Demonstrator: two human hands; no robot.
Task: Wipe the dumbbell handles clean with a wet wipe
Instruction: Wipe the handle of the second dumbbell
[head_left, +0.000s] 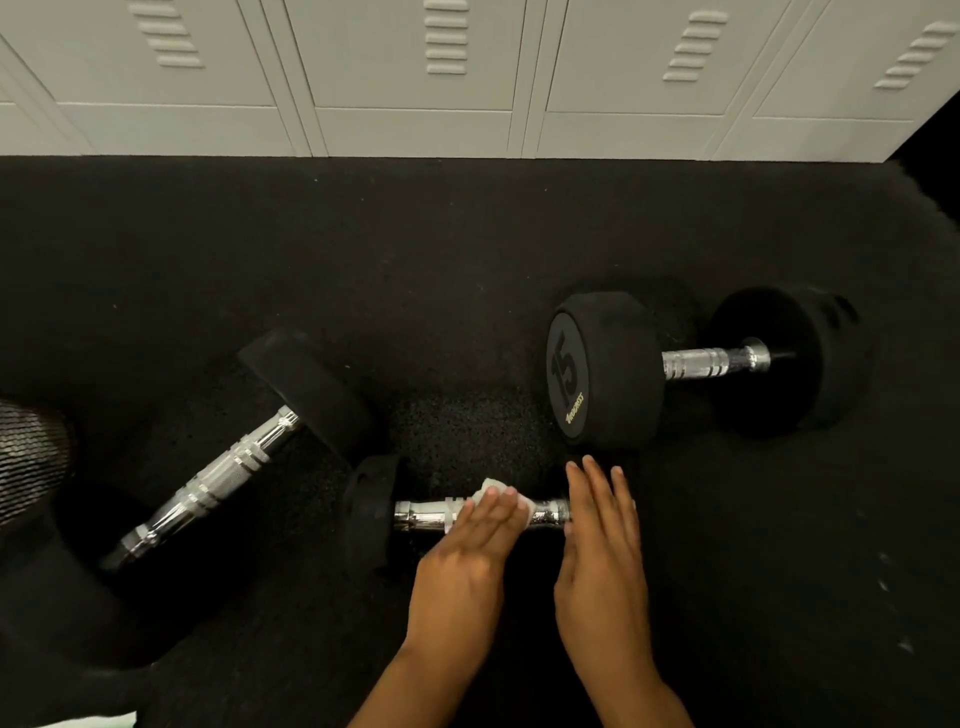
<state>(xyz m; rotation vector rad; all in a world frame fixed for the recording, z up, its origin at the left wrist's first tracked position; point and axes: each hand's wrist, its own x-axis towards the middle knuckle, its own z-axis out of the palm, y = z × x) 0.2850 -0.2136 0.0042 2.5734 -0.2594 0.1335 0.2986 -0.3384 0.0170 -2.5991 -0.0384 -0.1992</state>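
Observation:
Three black dumbbells with chrome handles lie on the dark rubber floor. The nearest one has its handle (421, 515) running left to right in front of me. My left hand (467, 545) presses a white wet wipe (493, 491) onto that handle, fingers flat over it. My right hand (602, 540) rests flat with fingers apart on the right head of this dumbbell, which it hides. A second dumbbell (223, 467) lies tilted at the left. A third, marked 15 (605, 369), lies at the right behind my hands.
A row of white metal lockers (415, 78) stands along the far edge of the floor (363, 249). A dark mesh object (31, 457) shows at the left edge.

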